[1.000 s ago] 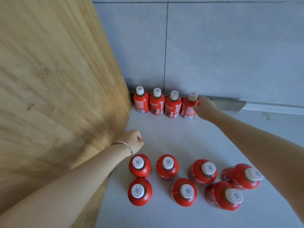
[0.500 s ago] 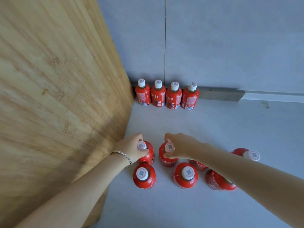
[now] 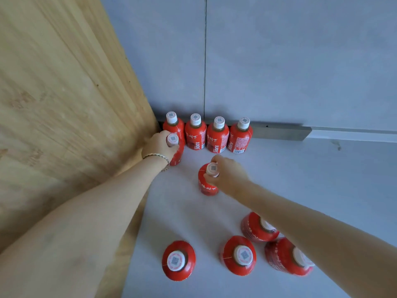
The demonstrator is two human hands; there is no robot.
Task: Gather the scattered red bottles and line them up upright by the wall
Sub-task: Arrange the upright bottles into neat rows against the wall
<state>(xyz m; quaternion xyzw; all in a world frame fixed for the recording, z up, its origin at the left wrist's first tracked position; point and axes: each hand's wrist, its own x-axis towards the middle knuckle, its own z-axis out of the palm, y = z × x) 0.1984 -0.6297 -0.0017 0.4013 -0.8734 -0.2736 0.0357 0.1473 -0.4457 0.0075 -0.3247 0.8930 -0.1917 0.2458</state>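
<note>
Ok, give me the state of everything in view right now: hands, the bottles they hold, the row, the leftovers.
Left hand: shut on a bottle by its neck.
Left bottle: upright, held just in front of the row's left end.
Right hand: shut on a second bottle.
Right bottle: upright, held short of the row.
Row of four bottles: upright, capped, against the wall.
Four loose bottles: upright, capped, not yet gathered.

A: Where is there free room?
B: Right of the four-bottle row (image 3: 207, 134) — bare floor (image 3: 322, 168) along the wall (image 3: 279, 72).
A: And left?
B: Blocked — the wooden panel (image 3: 64, 104) closes it; four loose bottles (image 3: 238, 254) crowd the near floor.
</note>
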